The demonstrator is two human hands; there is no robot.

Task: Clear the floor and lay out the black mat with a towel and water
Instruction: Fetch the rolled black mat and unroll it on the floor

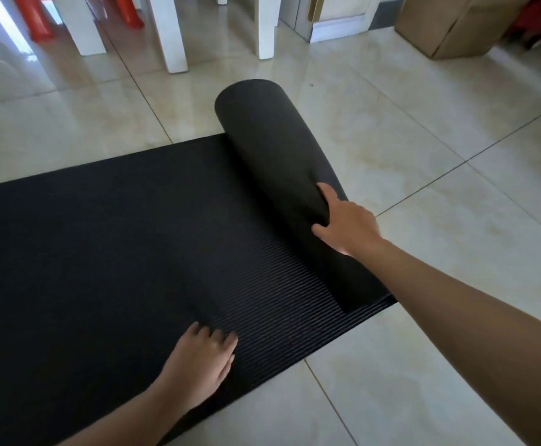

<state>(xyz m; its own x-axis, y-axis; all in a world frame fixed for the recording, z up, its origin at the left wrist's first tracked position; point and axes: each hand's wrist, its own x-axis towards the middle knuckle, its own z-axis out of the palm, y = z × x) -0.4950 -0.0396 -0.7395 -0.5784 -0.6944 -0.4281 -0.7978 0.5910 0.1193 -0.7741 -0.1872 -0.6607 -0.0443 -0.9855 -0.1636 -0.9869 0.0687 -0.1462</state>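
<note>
The black ribbed mat lies partly unrolled across the tiled floor, flat from the left edge of view to the middle. Its rolled-up part runs from upper middle to lower right. My right hand rests on the near end of the roll, fingers spread against its side. My left hand lies palm down on the flat mat near its front edge, fingers apart. No towel or water is in view.
White table legs and red plastic stools stand at the back left. A cardboard box sits at the back right next to a white door frame. Glossy beige floor tiles spread right of the roll.
</note>
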